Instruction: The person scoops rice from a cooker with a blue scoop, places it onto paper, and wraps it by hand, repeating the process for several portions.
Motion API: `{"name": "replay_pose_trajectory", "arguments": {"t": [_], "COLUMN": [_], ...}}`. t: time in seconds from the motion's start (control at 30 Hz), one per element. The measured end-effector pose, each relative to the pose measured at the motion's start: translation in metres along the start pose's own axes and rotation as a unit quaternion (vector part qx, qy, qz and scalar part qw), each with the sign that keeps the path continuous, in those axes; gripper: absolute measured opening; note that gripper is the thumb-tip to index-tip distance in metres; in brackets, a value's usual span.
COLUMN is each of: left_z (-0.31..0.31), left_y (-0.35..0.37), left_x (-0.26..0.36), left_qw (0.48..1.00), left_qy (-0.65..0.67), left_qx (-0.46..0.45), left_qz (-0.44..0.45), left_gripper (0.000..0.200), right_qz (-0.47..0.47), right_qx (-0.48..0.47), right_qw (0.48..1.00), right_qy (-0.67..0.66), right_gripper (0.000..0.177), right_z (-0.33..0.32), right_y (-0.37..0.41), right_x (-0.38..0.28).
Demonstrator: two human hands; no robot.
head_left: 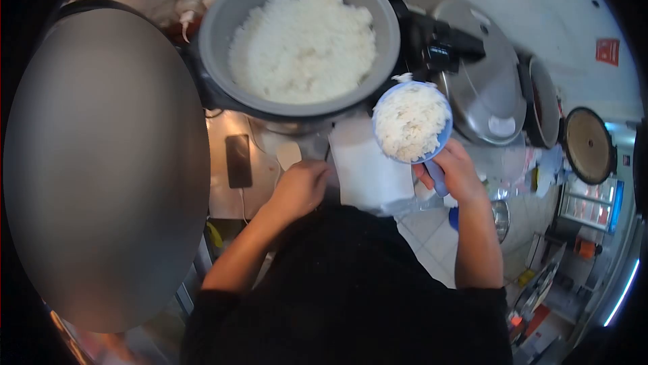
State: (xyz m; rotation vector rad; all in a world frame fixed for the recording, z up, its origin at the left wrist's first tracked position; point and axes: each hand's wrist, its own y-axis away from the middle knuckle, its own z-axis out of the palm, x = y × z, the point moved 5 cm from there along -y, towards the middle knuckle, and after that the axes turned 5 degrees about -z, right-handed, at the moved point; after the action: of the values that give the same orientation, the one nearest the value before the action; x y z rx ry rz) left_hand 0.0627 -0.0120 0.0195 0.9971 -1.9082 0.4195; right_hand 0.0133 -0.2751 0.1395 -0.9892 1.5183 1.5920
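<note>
My right hand (457, 172) grips the handle of a blue scoop (412, 122) heaped with white cooked rice, held just right of and below a large grey pot (223, 20) full of cooked rice (304, 41). Under the scoop lies a white container (368, 169) on the counter. My left hand (300, 186) rests with fingers curled at the left edge of that white container; what it grips, if anything, is hidden.
A big grey domed lid (101, 162) fills the left side. A black phone (238, 160) lies on the steel counter by the pot. A silver cooker lid (489, 88) and more round lids (588, 145) stand at the right. Tiled floor shows below right.
</note>
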Motion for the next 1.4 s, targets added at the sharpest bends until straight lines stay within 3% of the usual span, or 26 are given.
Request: {"name": "replay_pose_trajectory", "arguments": {"t": [0.03,0.1,0.13,0.17,0.23,0.3,0.33,0.43,0.5,0.6,0.63,0.7,0.73,0.77,0.83,0.87,0.93,0.97,1.03,1.07,1.1,1.13,1.17,1.23,1.33,1.4], "left_z": [0.026,0.103,0.126,0.15,0.174,0.187,0.186,0.18,0.183,0.186,0.19,0.198,0.206,0.213,0.215,0.216,0.221,0.221,0.213,0.207,0.195,0.185,0.181,0.172,0.166,0.17], "left_y": [-0.006,-0.01,-0.008,-0.001,0.002,0.006,0.005,0.005,0.003,0.002,0.005,0.004,0.005,0.004,0.0,-0.004,-0.007,-0.009,-0.011,-0.008,-0.009,-0.01,-0.011,-0.014,-0.01,-0.005], "left_x": [-0.008,-0.03,-0.037,-0.041,-0.047,-0.061,-0.059,-0.056,-0.051,-0.028,-0.025,-0.025,-0.034,-0.043,-0.046,-0.048,-0.058,-0.06,-0.062,-0.057,-0.047,-0.04,-0.038,-0.029,-0.004,0.008], "left_qw": [1.0,0.976,0.975,0.95,0.904,0.832,0.832,0.817,0.811,0.824,0.86,0.905,0.904,0.915,0.932,0.933,0.93,0.931,0.945,0.946,0.959,0.97,0.972,0.973,0.971,0.967], "left_qy": [0.002,-0.079,-0.083,-0.199,-0.323,-0.419,-0.423,-0.448,-0.461,-0.471,-0.417,-0.336,-0.333,-0.313,-0.269,-0.261,-0.264,-0.253,-0.204,-0.198,-0.177,-0.158,-0.154,-0.178,-0.216,-0.231], "left_qx": [-0.017,-0.194,-0.197,-0.214,-0.227,-0.347,-0.343,-0.348,-0.342,-0.295,-0.267,-0.218,-0.227,-0.211,-0.186,-0.195,-0.227,-0.236,-0.236,-0.238,-0.2,-0.158,-0.158,-0.127,-0.066,-0.039], "left_qz": [-0.002,0.061,0.061,0.114,0.164,0.113,0.108,0.107,0.111,0.113,0.12,0.141,0.142,0.141,0.155,0.154,0.123,0.119,0.1,0.093,0.093,0.095,0.084,0.069,0.075,0.101], "left_gripper": [0.013,0.024,0.024,0.03,0.037,0.046,0.046,0.046,0.047,0.04,0.038,0.035,0.035,0.036,0.032,0.032,0.023,0.023,0.011,0.011,0.009,0.009,0.012,0.016,0.021,0.023], "right_qz": [-0.075,-0.197,-0.203,-0.208,-0.331,-0.123,-0.103,-0.127,-0.255,-0.34,-0.36,-0.325,-0.413,-0.383,-0.194,-0.184,-0.209,-0.26,-0.409,-0.54,-0.588,-0.439,-0.364,-0.302,-0.268,-0.198], "right_qx": [0.073,0.227,0.283,0.332,0.345,0.244,0.238,0.241,0.315,0.436,0.484,0.544,0.535,0.533,0.463,0.459,0.441,0.48,0.474,0.376,0.214,0.109,0.08,0.141,0.121,0.113], "right_qw": [0.994,0.953,0.936,0.909,0.744,0.781,0.78,0.779,0.835,0.744,0.718,0.73,0.683,0.639,0.586,0.589,0.492,0.488,0.519,0.54,0.63,0.774,0.806,0.767,0.776,0.823], "right_qy": [-0.018,-0.046,0.048,0.14,0.467,0.562,0.57,0.565,0.373,0.376,0.348,0.256,0.276,0.401,0.635,0.639,0.721,0.681,0.582,0.524,0.46,0.444,0.46,0.549,0.558,0.52], "right_gripper": [0.027,0.04,0.046,0.053,0.059,0.068,0.069,0.066,0.063,0.052,0.052,0.061,0.059,0.056,0.042,0.042,0.053,0.044,0.03,0.014,0.017,0.023,0.045,0.066,0.076,0.063], "right_z": [-0.008,-0.01,-0.014,-0.019,-0.007,0.006,0.008,0.017,0.013,-0.024,-0.058,-0.097,-0.121,-0.143,-0.17,-0.185,-0.192,-0.162,-0.124,-0.103,-0.082,-0.065,-0.048,-0.03,-0.05,-0.07], "right_y": [0.016,0.043,0.054,0.057,0.042,0.008,0.002,0.008,0.031,0.075,0.081,0.09,0.081,0.071,0.029,0.015,0.001,0.02,0.051,0.054,0.055,0.049,0.042,0.036,0.02,0.008], "right_x": [0.024,0.059,0.097,0.142,0.21,0.314,0.328,0.288,0.257,0.166,0.148,0.024,-0.011,-0.038,-0.063,-0.061,-0.05,-0.057,-0.013,0.027,0.073,0.128,0.165,0.207,0.262,0.287]}}
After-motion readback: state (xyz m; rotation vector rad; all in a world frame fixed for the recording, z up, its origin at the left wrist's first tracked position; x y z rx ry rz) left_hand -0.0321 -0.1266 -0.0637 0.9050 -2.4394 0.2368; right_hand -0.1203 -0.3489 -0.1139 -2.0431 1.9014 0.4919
